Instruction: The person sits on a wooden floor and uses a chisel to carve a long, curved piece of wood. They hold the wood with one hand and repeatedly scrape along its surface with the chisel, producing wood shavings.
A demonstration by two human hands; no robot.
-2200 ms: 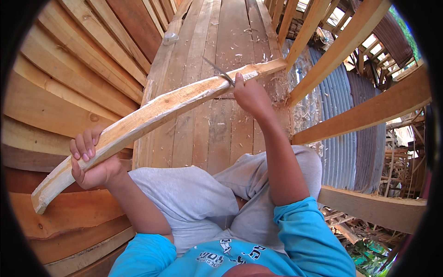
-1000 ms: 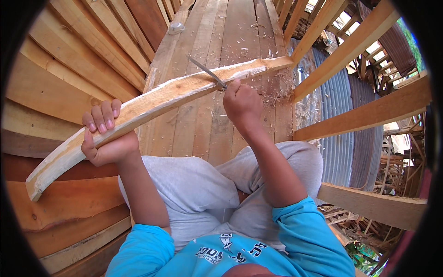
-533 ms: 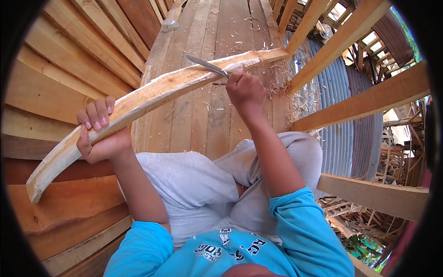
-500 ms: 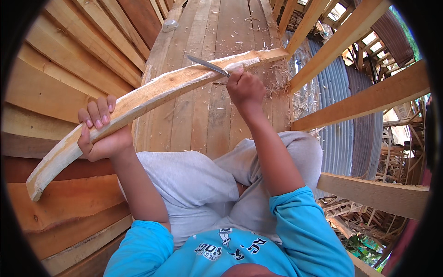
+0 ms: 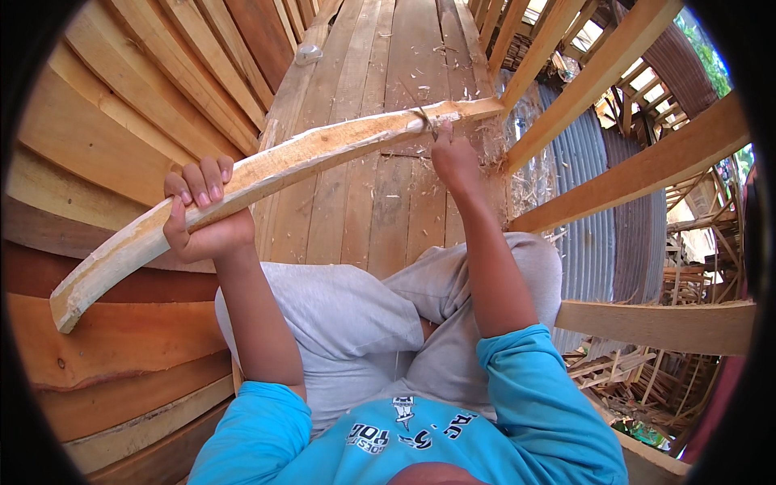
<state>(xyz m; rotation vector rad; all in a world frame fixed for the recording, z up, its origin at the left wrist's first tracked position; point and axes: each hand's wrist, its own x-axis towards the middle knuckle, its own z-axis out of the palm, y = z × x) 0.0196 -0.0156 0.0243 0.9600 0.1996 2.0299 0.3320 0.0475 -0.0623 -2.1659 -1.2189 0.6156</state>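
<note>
A long, curved wooden slat (image 5: pixel 267 174) runs from eight o'clock up to one o'clock across the view, pale and rough, its upper face freshly shaved and its edges ragged. The left hand (image 5: pixel 202 214) wraps it near the lower end, fingers curled over the top edge and thumb beneath. The right hand (image 5: pixel 454 158) is closed in a fist around a thin metal blade (image 5: pixel 422 113), whose tip sits against the slat near its far end at twelve o'clock. Fine wood shavings (image 5: pixel 493 145) lie scattered on the plank floor (image 5: pixel 380 218) just past that hand, at one o'clock. Stacked boards (image 5: pixel 113 105) form the wall at nine o'clock, smooth and orange-brown. No container is in view.
</note>
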